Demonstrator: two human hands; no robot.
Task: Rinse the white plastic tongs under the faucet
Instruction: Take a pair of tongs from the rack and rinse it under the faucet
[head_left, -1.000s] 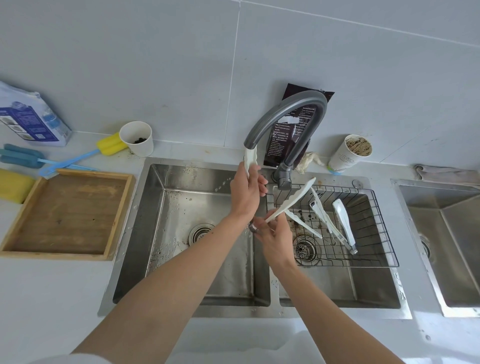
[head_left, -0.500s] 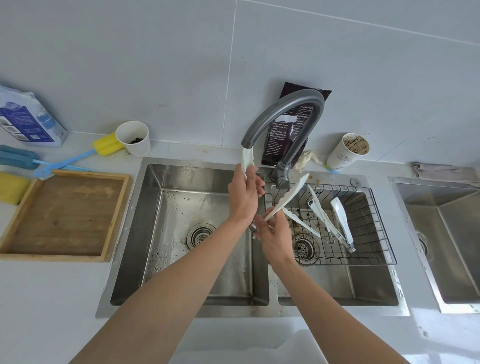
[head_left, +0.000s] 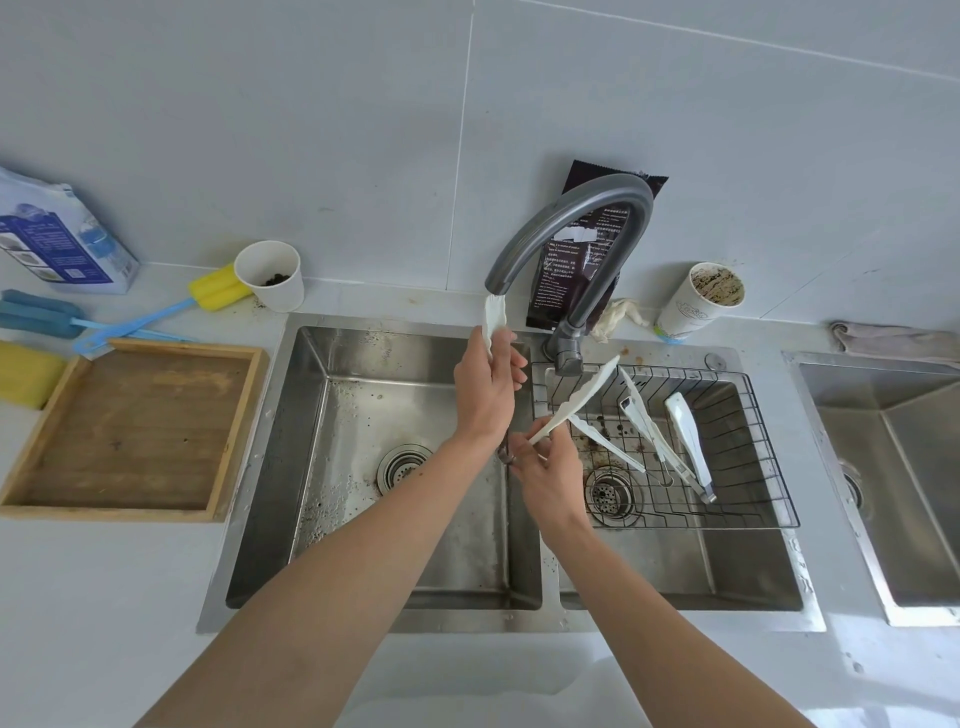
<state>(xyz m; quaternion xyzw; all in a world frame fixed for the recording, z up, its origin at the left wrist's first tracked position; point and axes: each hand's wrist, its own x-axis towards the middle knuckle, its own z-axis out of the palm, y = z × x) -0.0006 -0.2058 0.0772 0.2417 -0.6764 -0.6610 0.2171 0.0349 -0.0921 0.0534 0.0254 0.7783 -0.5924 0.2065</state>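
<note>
The white plastic tongs (head_left: 574, 402) are spread wide apart over the divider of the double sink (head_left: 363, 467). My left hand (head_left: 485, 392) grips one arm, whose tip sits right under the spout of the grey faucet (head_left: 571, 218). My right hand (head_left: 545, 467) holds the tongs at the hinge end, and the other arm points up and right over the wire rack. I cannot tell whether water is running.
A wire rack (head_left: 727, 499) in the right basin holds more white tongs (head_left: 688, 441). Two paper cups (head_left: 270, 275), a dark pouch (head_left: 576, 260), bottle brushes (head_left: 119, 322), a yellow sponge (head_left: 26, 371) and a wooden tray (head_left: 130, 431) sit on the counter. Another sink (head_left: 893, 467) lies far right.
Both hands have kept their grip on the tongs under the spout; their pose is almost the same, only the view has shifted slightly.
</note>
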